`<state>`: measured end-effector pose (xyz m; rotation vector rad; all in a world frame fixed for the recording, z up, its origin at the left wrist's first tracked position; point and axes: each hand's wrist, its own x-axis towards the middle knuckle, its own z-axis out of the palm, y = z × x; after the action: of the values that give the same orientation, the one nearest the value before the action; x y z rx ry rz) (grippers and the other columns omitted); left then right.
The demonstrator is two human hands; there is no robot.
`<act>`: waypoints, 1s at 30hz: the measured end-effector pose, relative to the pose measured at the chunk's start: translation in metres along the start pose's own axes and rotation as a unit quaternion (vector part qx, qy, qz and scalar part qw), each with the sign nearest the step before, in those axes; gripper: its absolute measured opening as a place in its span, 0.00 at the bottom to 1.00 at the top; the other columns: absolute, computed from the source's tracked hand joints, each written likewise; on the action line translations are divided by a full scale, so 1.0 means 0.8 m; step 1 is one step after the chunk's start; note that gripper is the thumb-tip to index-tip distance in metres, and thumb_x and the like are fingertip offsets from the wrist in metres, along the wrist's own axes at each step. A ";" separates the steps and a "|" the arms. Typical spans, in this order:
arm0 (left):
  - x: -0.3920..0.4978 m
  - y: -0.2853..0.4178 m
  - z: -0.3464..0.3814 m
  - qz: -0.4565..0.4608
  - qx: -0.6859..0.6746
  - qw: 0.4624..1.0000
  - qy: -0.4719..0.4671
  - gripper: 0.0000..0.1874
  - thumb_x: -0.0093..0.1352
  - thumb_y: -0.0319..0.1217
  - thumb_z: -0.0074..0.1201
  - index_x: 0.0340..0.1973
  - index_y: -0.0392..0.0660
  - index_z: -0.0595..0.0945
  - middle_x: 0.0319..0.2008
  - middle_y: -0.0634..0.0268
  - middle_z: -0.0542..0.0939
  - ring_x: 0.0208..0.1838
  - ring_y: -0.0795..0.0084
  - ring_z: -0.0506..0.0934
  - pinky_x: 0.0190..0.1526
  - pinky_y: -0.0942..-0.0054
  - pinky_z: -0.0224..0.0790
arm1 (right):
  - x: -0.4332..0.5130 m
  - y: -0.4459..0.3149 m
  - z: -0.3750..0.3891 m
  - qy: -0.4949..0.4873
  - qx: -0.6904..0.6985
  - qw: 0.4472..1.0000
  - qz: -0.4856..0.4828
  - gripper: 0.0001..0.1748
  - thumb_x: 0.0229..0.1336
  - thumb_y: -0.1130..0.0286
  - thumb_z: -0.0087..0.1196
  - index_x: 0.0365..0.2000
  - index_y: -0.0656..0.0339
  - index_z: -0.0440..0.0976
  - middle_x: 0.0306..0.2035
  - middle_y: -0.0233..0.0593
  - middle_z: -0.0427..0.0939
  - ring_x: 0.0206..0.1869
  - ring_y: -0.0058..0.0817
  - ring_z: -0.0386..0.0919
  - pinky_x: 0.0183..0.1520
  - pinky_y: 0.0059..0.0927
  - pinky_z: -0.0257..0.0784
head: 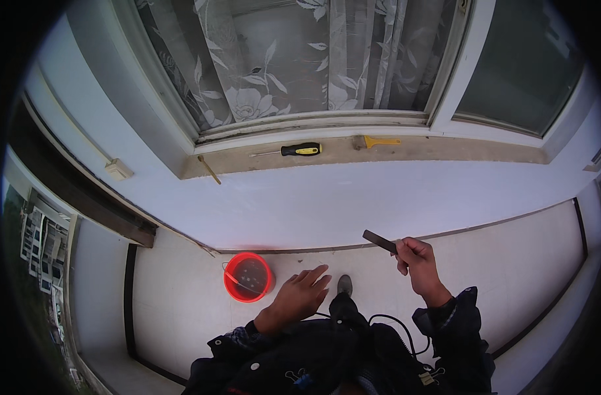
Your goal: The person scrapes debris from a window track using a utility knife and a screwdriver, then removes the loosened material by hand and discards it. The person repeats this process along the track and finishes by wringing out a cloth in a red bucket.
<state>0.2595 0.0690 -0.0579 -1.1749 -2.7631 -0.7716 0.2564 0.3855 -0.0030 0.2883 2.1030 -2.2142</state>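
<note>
My right hand [417,261] grips one end of a dark, flat, narrow bar [378,241], whose material I cannot tell. The bar's free end points up and left towards the white wall. My left hand [300,295] is in the air in front of my body with its fingers stretched out and nothing in it. Left of that hand, a red bucket [269,284] stands on the floor near the wall, with dark liquid and some bubbles in it. Its wire handle with a red grip [232,278] hangs across the opening.
On the window sill [261,164] lie a black-and-yellow screwdriver [301,149], a yellow-handled brush or scraper [383,141] and a slim yellowish stick-like tool [210,170]. Above is a window with a floral curtain [280,59]. A switch box [119,169] is on the left wall.
</note>
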 end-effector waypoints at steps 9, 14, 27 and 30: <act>0.102 -0.081 -0.080 -0.112 0.049 0.964 0.238 0.19 0.65 0.20 0.66 0.53 0.37 0.86 0.56 0.50 0.86 0.47 0.52 0.87 0.48 0.59 0.83 | 0.240 -0.099 0.043 -0.090 -0.189 0.959 -0.193 0.15 0.77 0.66 0.60 0.36 0.69 0.79 0.23 0.26 0.67 0.28 0.15 0.60 0.30 0.25 0.60; 0.102 -0.143 -0.132 -0.187 0.134 0.911 0.343 0.19 0.67 0.17 0.62 0.55 0.36 0.85 0.53 0.50 0.86 0.46 0.53 0.84 0.47 0.62 0.81 | 0.335 -0.145 0.090 -0.113 -0.233 0.935 -0.241 0.16 0.75 0.65 0.59 0.34 0.69 0.78 0.20 0.35 0.66 0.24 0.22 0.59 0.29 0.32 0.61; 0.095 -0.357 -0.222 -0.205 0.132 0.871 0.427 0.15 0.69 0.15 0.59 0.51 0.35 0.86 0.48 0.49 0.87 0.45 0.54 0.85 0.47 0.64 0.81 | 0.431 -0.170 0.237 -0.131 -0.424 0.882 -0.158 0.20 0.72 0.62 0.58 0.28 0.68 0.74 0.21 0.55 0.74 0.23 0.53 0.71 0.30 0.48 0.66; 0.102 -0.384 -0.225 -0.160 0.126 0.880 0.429 0.14 0.71 0.14 0.56 0.51 0.35 0.86 0.46 0.49 0.87 0.45 0.57 0.86 0.46 0.67 0.81 | 0.437 -0.171 0.255 -0.160 -0.478 0.856 -0.112 0.19 0.72 0.62 0.57 0.28 0.66 0.76 0.23 0.55 0.77 0.26 0.55 0.76 0.32 0.50 0.69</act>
<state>-0.0361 -0.1401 -0.0135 -0.2041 -2.1855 -0.6864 -0.1279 0.2167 0.0748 -0.3819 2.7589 -0.9125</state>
